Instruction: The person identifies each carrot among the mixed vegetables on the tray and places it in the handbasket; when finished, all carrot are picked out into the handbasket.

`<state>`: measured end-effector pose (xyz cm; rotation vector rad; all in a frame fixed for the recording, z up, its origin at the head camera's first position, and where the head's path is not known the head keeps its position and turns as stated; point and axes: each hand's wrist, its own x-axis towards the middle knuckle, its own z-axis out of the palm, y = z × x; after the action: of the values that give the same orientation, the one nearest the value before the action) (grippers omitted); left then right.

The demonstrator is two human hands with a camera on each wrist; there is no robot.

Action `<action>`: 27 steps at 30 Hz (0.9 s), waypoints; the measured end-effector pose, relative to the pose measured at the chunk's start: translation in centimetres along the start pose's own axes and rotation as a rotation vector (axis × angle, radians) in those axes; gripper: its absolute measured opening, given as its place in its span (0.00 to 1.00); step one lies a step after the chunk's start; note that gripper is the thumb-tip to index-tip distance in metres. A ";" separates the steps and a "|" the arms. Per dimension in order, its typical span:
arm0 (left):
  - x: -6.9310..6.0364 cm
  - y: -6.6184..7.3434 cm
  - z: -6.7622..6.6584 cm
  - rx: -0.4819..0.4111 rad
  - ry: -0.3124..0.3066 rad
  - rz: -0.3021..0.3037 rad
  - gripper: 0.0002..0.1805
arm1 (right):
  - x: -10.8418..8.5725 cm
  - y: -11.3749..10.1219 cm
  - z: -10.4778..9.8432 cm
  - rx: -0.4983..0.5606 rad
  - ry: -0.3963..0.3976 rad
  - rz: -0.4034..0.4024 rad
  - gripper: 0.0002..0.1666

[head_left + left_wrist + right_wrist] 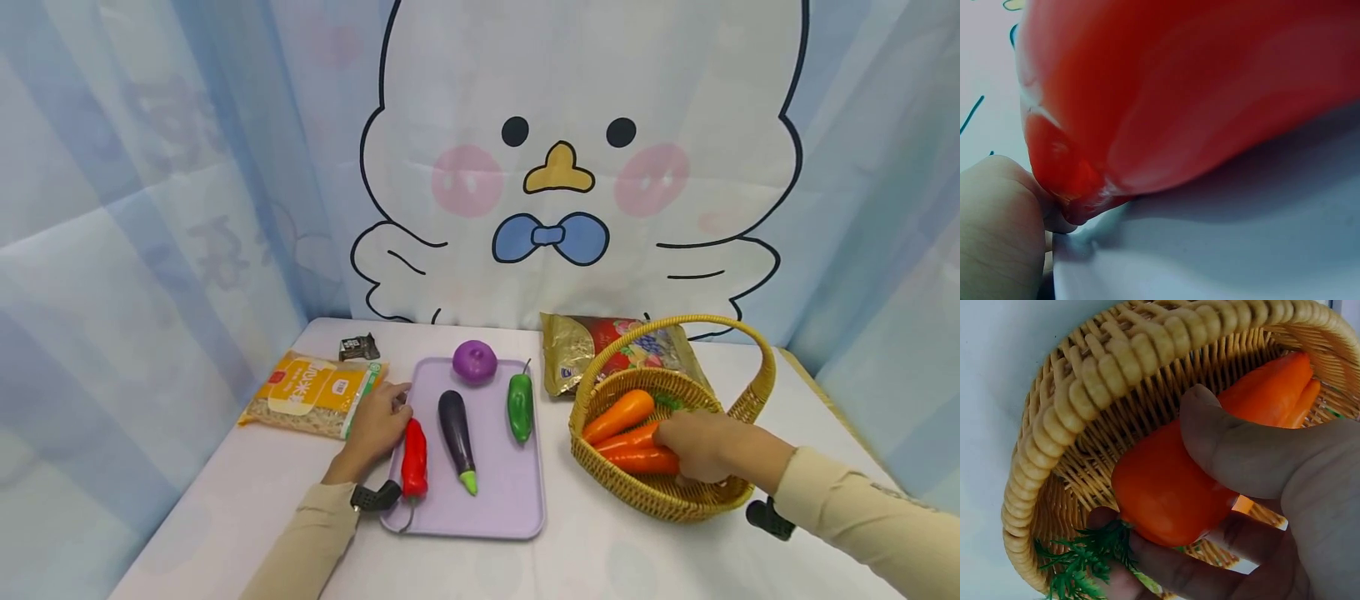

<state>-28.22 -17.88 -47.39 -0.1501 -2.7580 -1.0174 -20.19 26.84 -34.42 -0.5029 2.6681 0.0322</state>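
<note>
At the left side of a lilac tray (498, 496), my left hand (378, 421) grips the rim beside a red pepper (414, 467). That pepper fills much of the left wrist view, with part of my thumb at its tip. On the tray also lie an eggplant (454, 429), a green pepper (520, 407) and a purple onion (475, 362) at the far edge. My right hand (701, 446) reaches into a wicker basket (652, 505). Its thumb and fingers hold a leafy-topped carrot (1160, 481); other carrots (628, 413) lie beside it.
A yellow bag of grain (307, 396) lies left of the tray, with a small dark packet (359, 347) behind it. Behind the basket lies a gold and red bag (600, 346). The basket's tall handle (675, 321) arches up above it. A printed curtain hangs behind the table.
</note>
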 end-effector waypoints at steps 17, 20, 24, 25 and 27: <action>0.2 0.4 0.2 -0.017 -0.007 -0.021 0.25 | 1.2 1.5 1.8 0.054 0.037 -0.048 0.27; 0.2 0.5 0.1 -0.025 -0.009 -0.025 0.25 | 1.1 1.6 1.8 0.061 0.039 -0.051 0.28; 0.1 0.6 -0.1 -0.021 -0.025 -0.019 0.25 | 0.9 1.8 1.7 0.054 0.042 -0.053 0.28; 0.1 0.6 -0.2 -0.019 -0.034 -0.014 0.25 | 0.8 1.8 1.6 0.056 0.044 -0.049 0.27; 0.1 0.9 -0.6 -0.014 -0.065 0.006 0.24 | 0.5 1.8 1.4 0.054 0.055 -0.048 0.26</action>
<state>-28.06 -17.61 -46.39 -0.1971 -2.8069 -1.0490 -20.68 28.50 -36.00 -0.5575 2.7012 -0.0684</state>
